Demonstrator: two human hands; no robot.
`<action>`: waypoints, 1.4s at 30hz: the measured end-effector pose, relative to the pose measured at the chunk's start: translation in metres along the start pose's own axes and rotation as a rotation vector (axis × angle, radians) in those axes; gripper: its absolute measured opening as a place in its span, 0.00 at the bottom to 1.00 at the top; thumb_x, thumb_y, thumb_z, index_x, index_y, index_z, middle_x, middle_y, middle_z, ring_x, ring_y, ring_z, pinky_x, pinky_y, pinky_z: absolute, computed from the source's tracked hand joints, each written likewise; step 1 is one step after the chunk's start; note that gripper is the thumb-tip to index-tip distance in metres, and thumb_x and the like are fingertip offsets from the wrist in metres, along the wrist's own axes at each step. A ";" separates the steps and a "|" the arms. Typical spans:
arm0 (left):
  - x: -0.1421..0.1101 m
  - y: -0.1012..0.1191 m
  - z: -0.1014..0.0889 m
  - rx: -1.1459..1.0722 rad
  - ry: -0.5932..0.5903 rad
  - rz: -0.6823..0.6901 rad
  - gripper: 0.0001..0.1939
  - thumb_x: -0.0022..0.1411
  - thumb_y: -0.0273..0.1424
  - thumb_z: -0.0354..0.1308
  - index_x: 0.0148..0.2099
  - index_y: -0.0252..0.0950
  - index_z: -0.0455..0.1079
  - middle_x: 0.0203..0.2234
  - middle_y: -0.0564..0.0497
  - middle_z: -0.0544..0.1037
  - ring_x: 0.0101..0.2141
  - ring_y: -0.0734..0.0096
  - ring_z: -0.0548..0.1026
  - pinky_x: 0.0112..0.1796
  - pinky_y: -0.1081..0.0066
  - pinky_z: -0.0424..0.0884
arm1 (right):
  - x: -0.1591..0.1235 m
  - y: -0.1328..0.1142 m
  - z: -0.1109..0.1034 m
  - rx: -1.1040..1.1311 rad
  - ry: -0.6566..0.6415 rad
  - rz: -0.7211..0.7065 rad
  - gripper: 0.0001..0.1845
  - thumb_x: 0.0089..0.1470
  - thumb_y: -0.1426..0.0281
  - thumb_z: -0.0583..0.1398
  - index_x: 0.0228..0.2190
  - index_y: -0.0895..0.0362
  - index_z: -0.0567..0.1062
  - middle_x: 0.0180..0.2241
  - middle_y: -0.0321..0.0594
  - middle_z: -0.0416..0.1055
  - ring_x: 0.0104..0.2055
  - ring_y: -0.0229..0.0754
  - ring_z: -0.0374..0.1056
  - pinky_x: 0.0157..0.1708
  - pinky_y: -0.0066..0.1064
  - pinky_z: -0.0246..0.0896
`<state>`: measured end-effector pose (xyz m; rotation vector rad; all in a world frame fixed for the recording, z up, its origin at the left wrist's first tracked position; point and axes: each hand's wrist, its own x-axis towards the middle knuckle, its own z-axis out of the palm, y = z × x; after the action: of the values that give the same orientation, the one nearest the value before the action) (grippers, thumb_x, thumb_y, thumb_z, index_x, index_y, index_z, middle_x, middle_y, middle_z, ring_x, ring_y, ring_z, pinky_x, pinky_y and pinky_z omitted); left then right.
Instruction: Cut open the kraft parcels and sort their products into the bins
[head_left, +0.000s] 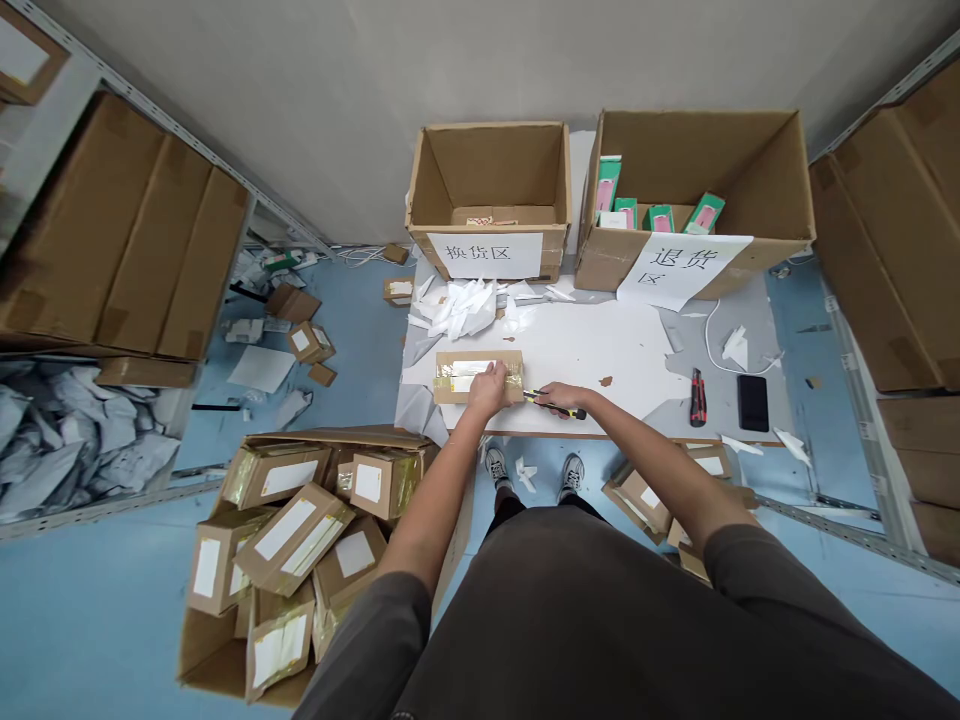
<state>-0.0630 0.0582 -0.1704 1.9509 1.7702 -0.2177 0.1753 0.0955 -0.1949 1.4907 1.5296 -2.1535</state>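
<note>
A small taped cardboard box (478,362) with a white label lies near the table's front edge. My left hand (489,388) grips it from above at its right part, fingers on the top face and label. In my right hand (561,396) is a yellow-and-black utility knife (579,413), fingers wrapped round its handle. The knife's tip points left and meets, or comes very close to, the box's right end. Whether the blade cuts into the tape is too small to tell.
Behind are two open cartons, one nearly bare (487,215) and one with green-pink boxes (697,265). Crumpled paper (469,308), a red utility knife (698,397) and a phone (753,403) lie on the table (592,340). A carton of parcels (199,655) stands at lower left.
</note>
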 end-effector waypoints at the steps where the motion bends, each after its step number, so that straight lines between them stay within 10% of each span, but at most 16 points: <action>1: -0.002 -0.001 -0.003 -0.022 0.006 0.010 0.51 0.48 0.37 0.80 0.70 0.41 0.60 0.68 0.36 0.68 0.70 0.44 0.63 0.62 0.59 0.68 | -0.004 0.001 -0.002 -0.025 0.010 -0.010 0.28 0.45 0.47 0.75 0.25 0.53 0.71 0.16 0.32 0.67 0.14 0.40 0.63 0.20 0.33 0.63; 6: -0.004 -0.006 -0.021 -0.083 0.085 -0.058 0.27 0.68 0.38 0.65 0.67 0.50 0.66 0.60 0.46 0.76 0.61 0.53 0.73 0.60 0.58 0.69 | -0.030 0.000 -0.019 -0.271 0.065 -0.048 0.28 0.62 0.42 0.61 0.27 0.52 0.73 0.17 0.34 0.69 0.16 0.42 0.64 0.29 0.35 0.64; 17: 0.014 -0.021 -0.015 -0.006 0.168 0.022 0.32 0.70 0.40 0.60 0.74 0.45 0.62 0.70 0.43 0.66 0.70 0.51 0.59 0.69 0.55 0.55 | -0.028 0.000 -0.004 -0.631 0.431 -0.294 0.15 0.69 0.56 0.59 0.48 0.48 0.81 0.48 0.41 0.80 0.50 0.49 0.74 0.44 0.31 0.62; 26: 0.011 -0.026 0.016 -0.012 0.182 0.047 0.34 0.73 0.42 0.57 0.76 0.38 0.57 0.75 0.34 0.56 0.76 0.48 0.49 0.70 0.46 0.55 | -0.008 -0.009 -0.014 -0.862 0.426 -0.351 0.18 0.71 0.56 0.57 0.55 0.49 0.77 0.51 0.46 0.76 0.53 0.52 0.71 0.49 0.36 0.61; 42: 0.026 -0.048 0.051 -0.259 0.422 0.182 0.24 0.77 0.42 0.50 0.65 0.35 0.73 0.69 0.33 0.68 0.73 0.44 0.57 0.70 0.40 0.55 | 0.001 -0.004 -0.009 -1.107 0.503 -0.435 0.23 0.74 0.54 0.52 0.57 0.53 0.76 0.49 0.50 0.73 0.50 0.53 0.67 0.46 0.37 0.58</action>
<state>-0.0949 0.0604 -0.2375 2.0502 1.7426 0.4950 0.1784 0.1049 -0.1935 1.3156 2.7050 -0.6225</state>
